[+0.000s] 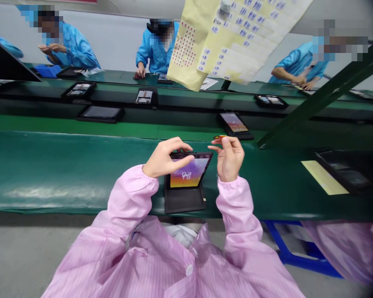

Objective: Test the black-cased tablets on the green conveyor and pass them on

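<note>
While the right hand (pixel 230 159) pinches a small orange-tipped strip (pixel 220 137) crosswise just beyond the tablet's upper right corner, the left hand (pixel 164 159) curls over the tablet (pixel 186 174), grip unclear, on the green desk (pixel 49 174).

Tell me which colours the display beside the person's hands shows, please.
The display shows purple fading into orange and yellow, best in the head view.

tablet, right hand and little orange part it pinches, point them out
tablet (pixel 186 173): head view, lit screen
right hand (pixel 230 159): head view, middle of hand
small orange part (pixel 220 137): head view, its orange end
</note>
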`<action>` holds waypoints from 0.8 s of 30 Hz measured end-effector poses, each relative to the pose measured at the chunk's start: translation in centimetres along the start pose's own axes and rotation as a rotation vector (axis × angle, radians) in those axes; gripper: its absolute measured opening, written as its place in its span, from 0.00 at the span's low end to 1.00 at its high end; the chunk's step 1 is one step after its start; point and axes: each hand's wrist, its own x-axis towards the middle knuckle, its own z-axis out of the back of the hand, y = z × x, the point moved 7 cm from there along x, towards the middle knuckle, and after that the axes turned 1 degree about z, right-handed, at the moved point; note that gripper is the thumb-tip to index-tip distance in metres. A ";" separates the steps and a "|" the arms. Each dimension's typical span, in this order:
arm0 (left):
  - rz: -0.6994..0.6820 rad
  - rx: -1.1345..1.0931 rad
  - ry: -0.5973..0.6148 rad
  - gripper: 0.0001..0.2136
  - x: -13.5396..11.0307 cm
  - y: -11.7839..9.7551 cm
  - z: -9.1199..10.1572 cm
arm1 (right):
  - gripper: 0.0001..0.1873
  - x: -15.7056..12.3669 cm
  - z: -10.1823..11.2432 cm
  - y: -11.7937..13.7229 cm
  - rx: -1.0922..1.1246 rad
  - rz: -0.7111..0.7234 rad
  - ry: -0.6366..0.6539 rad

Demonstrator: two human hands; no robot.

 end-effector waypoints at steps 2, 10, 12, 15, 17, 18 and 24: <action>-0.054 0.068 0.055 0.09 0.0 -1.4 0.1 | 0.10 0.0 -0.4 2.7 -0.095 0.093 0.087; 0.086 -0.041 -0.186 0.07 -1.5 -1.4 1.0 | 0.05 -3.5 -6.3 8.0 -0.631 0.467 0.713; 0.107 -0.117 -0.275 0.07 -2.1 -0.8 1.0 | 0.06 -4.4 -7.2 7.7 -0.727 0.547 0.800; 0.052 -0.210 -0.391 0.06 -2.8 -0.3 0.7 | 0.08 -5.1 -7.7 7.1 -0.799 0.578 0.866; 0.008 -0.236 -0.448 0.06 -3.0 -0.2 0.4 | 0.08 -5.2 -7.7 7.1 -0.809 0.578 0.872; -0.009 -0.237 -0.470 0.06 -3.0 -0.1 0.3 | 0.08 -5.3 -7.6 7.2 -0.807 0.583 0.869; -0.080 -0.194 -0.574 0.08 -3.4 0.0 0.5 | 0.09 -5.7 -7.8 7.6 -0.844 0.671 0.893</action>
